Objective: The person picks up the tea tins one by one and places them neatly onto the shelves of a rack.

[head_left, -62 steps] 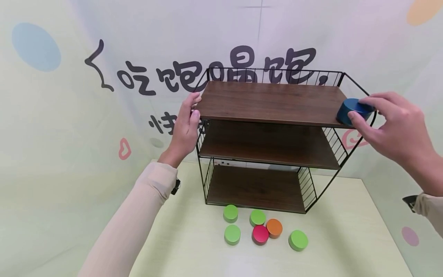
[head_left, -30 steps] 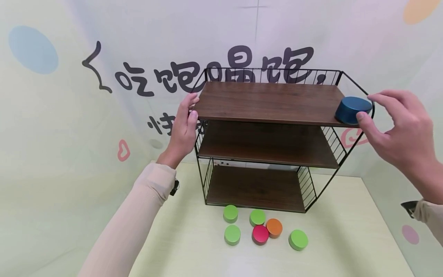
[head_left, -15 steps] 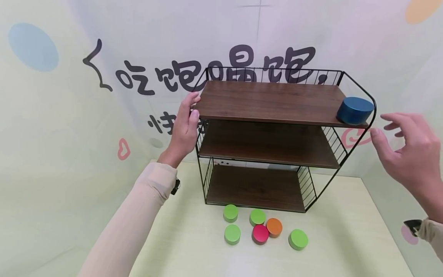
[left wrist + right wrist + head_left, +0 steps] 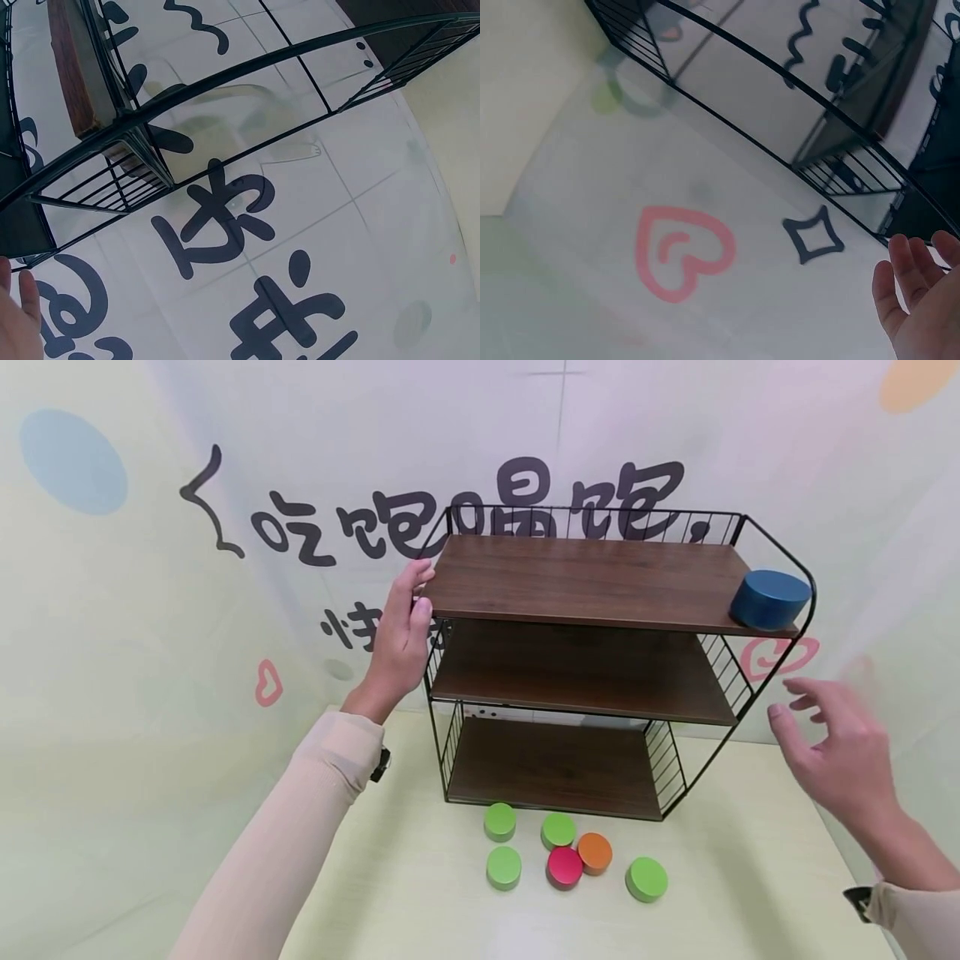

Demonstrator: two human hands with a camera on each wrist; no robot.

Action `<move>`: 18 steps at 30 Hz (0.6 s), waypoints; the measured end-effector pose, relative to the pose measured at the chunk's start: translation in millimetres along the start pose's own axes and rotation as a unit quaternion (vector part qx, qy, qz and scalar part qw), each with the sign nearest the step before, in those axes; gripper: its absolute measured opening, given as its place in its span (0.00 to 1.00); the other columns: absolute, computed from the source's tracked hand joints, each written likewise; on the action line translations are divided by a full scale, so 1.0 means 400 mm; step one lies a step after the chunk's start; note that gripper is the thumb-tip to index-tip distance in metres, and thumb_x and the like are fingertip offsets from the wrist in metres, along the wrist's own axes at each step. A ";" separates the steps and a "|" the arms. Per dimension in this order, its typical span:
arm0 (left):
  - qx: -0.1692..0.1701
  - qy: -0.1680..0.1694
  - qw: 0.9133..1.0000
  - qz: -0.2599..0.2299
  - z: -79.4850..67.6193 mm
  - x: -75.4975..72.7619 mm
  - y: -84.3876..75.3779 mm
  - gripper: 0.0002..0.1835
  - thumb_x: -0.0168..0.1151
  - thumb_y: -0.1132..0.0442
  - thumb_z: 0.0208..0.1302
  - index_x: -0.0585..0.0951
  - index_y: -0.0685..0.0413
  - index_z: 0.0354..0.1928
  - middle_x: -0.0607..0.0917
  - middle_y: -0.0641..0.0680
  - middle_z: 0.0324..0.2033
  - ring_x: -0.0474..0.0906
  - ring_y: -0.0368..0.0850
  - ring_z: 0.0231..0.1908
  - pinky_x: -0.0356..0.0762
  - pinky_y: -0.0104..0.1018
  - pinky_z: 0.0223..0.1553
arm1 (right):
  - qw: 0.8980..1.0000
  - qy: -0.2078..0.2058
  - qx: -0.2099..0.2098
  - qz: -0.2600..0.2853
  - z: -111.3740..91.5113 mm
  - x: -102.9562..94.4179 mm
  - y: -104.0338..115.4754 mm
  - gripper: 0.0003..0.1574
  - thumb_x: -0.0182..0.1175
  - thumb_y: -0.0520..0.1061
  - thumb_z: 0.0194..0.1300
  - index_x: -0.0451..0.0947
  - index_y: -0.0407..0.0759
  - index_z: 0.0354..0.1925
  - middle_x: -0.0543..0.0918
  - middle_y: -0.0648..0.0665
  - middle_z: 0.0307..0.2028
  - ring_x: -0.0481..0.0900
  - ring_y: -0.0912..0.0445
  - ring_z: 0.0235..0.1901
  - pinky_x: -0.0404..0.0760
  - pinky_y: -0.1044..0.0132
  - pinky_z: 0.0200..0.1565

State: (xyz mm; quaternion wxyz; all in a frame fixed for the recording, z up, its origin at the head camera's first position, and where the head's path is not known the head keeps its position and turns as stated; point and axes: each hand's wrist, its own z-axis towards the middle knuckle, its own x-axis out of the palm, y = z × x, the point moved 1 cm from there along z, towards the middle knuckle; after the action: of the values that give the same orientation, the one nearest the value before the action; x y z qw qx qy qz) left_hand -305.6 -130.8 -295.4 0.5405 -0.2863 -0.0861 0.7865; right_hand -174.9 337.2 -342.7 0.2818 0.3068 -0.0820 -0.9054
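Note:
A dark-brown, three-tier shelf rack (image 4: 585, 581) with a black wire frame stands at the centre. My left hand (image 4: 401, 639) holds the left end of its top tier, fingers at the side rail and thumb by the front corner. In the left wrist view only fingertips (image 4: 28, 296) show at the frame. A blue round block (image 4: 771, 599) sits on the top tier's right front corner. My right hand (image 4: 843, 743) is in the air to the right of the rack, fingers loosely bent with nothing between them. In the right wrist view its fingers (image 4: 909, 274) overlap the frame's edge.
On the pale table (image 4: 420, 902) before the rack lie several green round blocks (image 4: 647, 880), a red one (image 4: 564, 867) and an orange one (image 4: 595, 853); the red and orange sit close together. A printed white cloth (image 4: 360, 427) hangs behind and at both sides.
My right hand has let go of the blue block, drawn away to the right and then come down beside the rack. The block stays on the top tier; my left hand keeps its place.

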 end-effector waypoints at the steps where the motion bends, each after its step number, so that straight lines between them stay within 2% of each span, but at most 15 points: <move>1: -0.001 0.001 1.000 0.000 0.000 0.001 0.000 0.24 0.40 0.63 0.76 0.63 0.56 0.71 0.72 0.61 0.64 0.68 0.50 0.63 0.67 0.48 0.61 | 1.000 0.005 0.000 0.001 -0.013 0.007 -0.004 0.23 0.62 0.40 0.58 0.79 0.28 0.50 0.82 0.31 0.42 0.65 0.82 0.44 0.61 0.84 0.43; 4: -0.002 0.003 1.000 0.001 -0.001 0.002 0.000 0.24 0.40 0.63 0.76 0.63 0.56 0.71 0.72 0.61 0.64 0.68 0.50 0.64 0.67 0.47 0.61 | 1.000 0.024 -0.009 0.000 -0.049 0.029 -0.012 0.23 0.63 0.39 0.56 0.80 0.30 0.49 0.83 0.33 0.41 0.68 0.77 0.41 0.63 0.82 0.42; 8: -0.002 0.002 1.000 0.003 -0.002 0.004 0.003 0.24 0.39 0.63 0.76 0.63 0.57 0.71 0.72 0.61 0.64 0.68 0.50 0.64 0.67 0.47 0.61 | 0.998 0.048 -0.028 -0.004 -0.092 0.057 -0.017 0.23 0.65 0.39 0.52 0.80 0.32 0.49 0.83 0.37 0.39 0.73 0.63 0.38 0.69 0.72 0.35; 11: 0.002 0.000 1.000 0.002 -0.002 0.005 0.003 0.24 0.39 0.63 0.76 0.63 0.57 0.71 0.72 0.61 0.64 0.68 0.50 0.64 0.67 0.47 0.61 | 0.997 0.061 -0.036 -0.005 -0.120 0.074 -0.019 0.24 0.66 0.39 0.51 0.81 0.33 0.48 0.83 0.40 0.37 0.74 0.56 0.37 0.70 0.65 0.31; 18: 0.008 -0.004 1.000 -0.001 0.000 0.008 0.009 0.23 0.39 0.64 0.76 0.63 0.58 0.70 0.72 0.61 0.64 0.67 0.49 0.65 0.66 0.46 0.62 | 0.995 0.096 -0.035 -0.009 -0.177 0.114 -0.019 0.22 0.65 0.39 0.50 0.81 0.35 0.47 0.83 0.45 0.37 0.76 0.55 0.36 0.72 0.63 0.31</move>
State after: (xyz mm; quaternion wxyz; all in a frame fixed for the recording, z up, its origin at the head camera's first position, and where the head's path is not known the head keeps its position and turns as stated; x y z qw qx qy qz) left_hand -309.2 -129.5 -297.9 0.5431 -0.2782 -0.0821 0.7880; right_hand -165.7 319.7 -424.8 0.2912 0.3828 -0.0198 -0.8765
